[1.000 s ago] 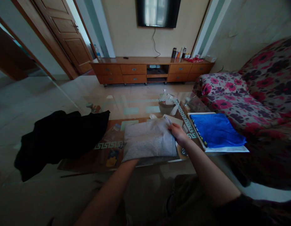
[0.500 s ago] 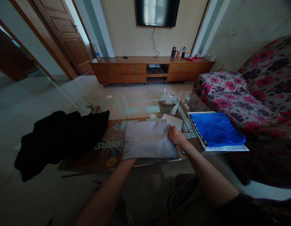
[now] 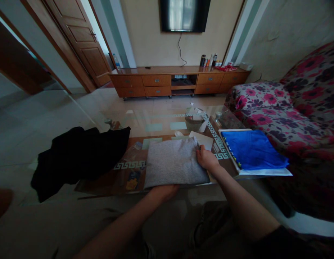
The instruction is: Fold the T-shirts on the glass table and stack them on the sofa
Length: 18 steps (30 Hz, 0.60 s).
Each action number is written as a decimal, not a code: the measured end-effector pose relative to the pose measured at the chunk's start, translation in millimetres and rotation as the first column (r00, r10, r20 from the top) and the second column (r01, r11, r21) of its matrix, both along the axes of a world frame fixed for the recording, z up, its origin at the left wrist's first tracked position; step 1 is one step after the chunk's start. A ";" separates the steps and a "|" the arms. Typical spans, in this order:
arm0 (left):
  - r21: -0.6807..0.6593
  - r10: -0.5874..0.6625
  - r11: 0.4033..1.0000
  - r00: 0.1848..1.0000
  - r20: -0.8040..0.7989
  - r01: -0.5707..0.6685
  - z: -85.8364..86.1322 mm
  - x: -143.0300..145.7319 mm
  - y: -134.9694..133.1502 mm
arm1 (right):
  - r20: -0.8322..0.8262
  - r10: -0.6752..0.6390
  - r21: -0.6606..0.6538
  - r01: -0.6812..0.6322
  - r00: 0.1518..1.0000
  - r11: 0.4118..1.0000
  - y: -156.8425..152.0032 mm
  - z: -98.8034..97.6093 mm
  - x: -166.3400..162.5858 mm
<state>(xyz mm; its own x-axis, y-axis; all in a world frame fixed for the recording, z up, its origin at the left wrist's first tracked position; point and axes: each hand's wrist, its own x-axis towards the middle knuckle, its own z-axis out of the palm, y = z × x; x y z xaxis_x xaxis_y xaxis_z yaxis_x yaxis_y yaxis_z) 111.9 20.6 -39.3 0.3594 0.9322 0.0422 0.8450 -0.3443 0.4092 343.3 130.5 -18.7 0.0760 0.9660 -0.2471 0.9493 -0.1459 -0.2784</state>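
Note:
A folded grey garment [image 3: 174, 162] lies flat on the glass coffee table [image 3: 156, 124] in front of me. My right hand [image 3: 207, 159] rests closed on the garment's right edge, pinching the cloth. At the near edge, my left hand [image 3: 164, 190] is tucked under the grey garment; its fingers are hidden. A black garment [image 3: 80, 156] is spread loosely over the table's left end.
A folded blue cloth [image 3: 253, 149] lies on a white board at the table's right end. A small bowl [image 3: 194, 122] with tissue stands behind the grey garment. The flowered sofa [image 3: 285, 108] is on the right, a wooden TV cabinet [image 3: 177, 81] against the far wall.
The grey garment has been pressed flatter and squarer. My left hand slid right along its near edge. My right hand moved down slightly along the right edge.

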 end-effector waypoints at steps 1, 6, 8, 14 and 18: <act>-0.011 -0.022 1.000 0.999 -0.035 0.022 -2.7 1.5 -6.7 | 0.012 -0.002 -0.001 0.002 1.000 1.000 -0.9 0.4 -1.1; 0.145 -0.412 0.887 0.894 -0.177 0.438 -1.3 14.7 -43.2 | 0.053 -0.017 -0.005 0.017 0.998 1.000 -2.9 2.1 -4.0; 0.314 -0.589 0.721 0.785 -0.191 0.617 9.1 15.9 -45.6 | 0.060 -0.021 0.010 0.020 0.998 1.000 -2.1 2.6 -4.2; 0.395 -0.294 0.866 0.951 -0.098 0.308 35.5 -11.6 5.9 | -0.063 0.020 0.210 -0.006 0.998 0.978 8.2 -3.0 -5.6; 0.277 0.017 0.961 0.989 -0.148 0.024 17.1 -43.2 38.5 | -0.084 0.071 0.292 -0.044 0.994 0.955 11.8 -15.9 -9.0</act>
<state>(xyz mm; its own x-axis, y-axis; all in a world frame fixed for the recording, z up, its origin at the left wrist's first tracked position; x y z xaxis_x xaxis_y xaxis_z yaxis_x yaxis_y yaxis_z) 68.7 59.1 -22.2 0.3844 0.8901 0.2449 0.8873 -0.4295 0.1682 334.3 142.3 -34.6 0.0084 0.9992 0.0401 0.9216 0.0078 -0.3880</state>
